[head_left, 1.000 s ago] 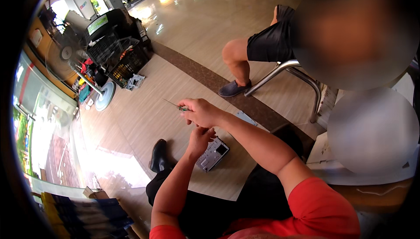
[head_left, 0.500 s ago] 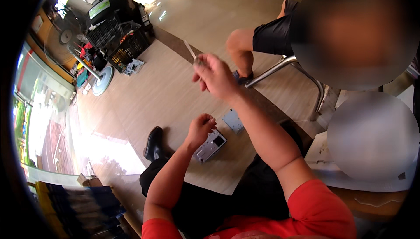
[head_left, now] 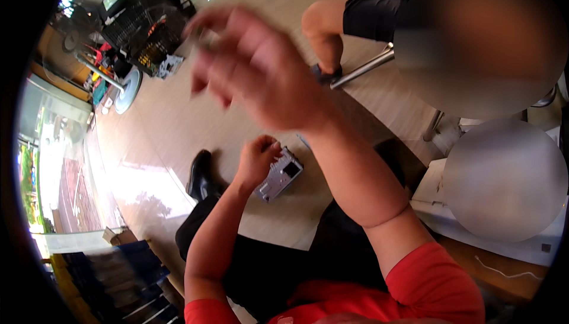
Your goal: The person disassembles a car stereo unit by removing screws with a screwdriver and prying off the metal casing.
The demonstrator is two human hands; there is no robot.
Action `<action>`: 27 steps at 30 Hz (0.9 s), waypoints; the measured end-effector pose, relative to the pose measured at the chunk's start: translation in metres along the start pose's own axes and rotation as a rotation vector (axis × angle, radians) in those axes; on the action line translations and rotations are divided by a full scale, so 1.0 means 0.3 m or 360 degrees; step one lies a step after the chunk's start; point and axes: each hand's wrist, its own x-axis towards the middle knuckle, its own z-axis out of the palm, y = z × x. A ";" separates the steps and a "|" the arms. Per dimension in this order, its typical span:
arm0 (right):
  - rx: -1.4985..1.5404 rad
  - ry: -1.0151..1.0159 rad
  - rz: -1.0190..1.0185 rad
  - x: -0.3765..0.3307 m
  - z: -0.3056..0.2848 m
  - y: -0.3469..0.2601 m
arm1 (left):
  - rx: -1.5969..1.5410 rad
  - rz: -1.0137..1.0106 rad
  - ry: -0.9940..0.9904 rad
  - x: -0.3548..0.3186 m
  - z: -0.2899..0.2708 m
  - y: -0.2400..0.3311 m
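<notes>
My left hand (head_left: 256,159) is low over the tiled floor and grips one end of a small silver metal box (head_left: 281,176) with a dark square opening. My right hand (head_left: 261,69) is raised close to the camera and is blurred by motion. Its fingers are curled around a thin grey tool (head_left: 206,38) that barely shows between thumb and fingers. The two hands are well apart, the right one above the left. I wear a red shirt and dark trousers, and my black shoe (head_left: 200,176) rests on the floor just left of the left hand.
Another person sits on a metal-legged chair (head_left: 361,70) at the upper right, with a bare knee and a dark shoe. A black wire crate (head_left: 145,33) and a fan on a round base (head_left: 125,84) stand at the upper left. A white tabletop (head_left: 435,190) is at the right, blue stacked items (head_left: 112,276) at the lower left.
My right hand has risen from just above the left hand toward the camera, carrying the thin tool. My left hand has kept its hold on the silver box.
</notes>
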 end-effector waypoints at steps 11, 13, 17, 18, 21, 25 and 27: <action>-0.0252 -0.0270 0.0602 -0.124 0.001 0.267 | -0.0100 0.0102 -0.0025 -0.018 -0.021 0.085; -0.0239 0.0089 0.0650 -0.142 -0.138 0.286 | -0.0226 0.0101 -0.0073 -0.004 0.008 0.063; -0.0007 0.0697 0.0449 -0.086 -0.367 0.153 | -0.0275 0.0056 0.0004 -0.068 -0.054 0.054; 0.0205 0.0992 0.0293 -0.077 -0.413 0.120 | -0.0278 0.0052 0.0019 -0.079 -0.065 0.048; 0.0211 0.1270 -0.0216 -0.127 -0.606 -0.011 | -0.0218 0.0038 0.0006 -0.078 -0.025 0.029; -0.0039 0.1038 -0.0430 -0.161 -0.653 -0.145 | -0.0166 -0.0023 -0.0059 -0.056 0.038 0.055; 0.0010 0.0760 -0.0143 -0.152 -0.570 -0.106 | -0.0228 -0.0029 -0.0023 -0.055 0.011 0.039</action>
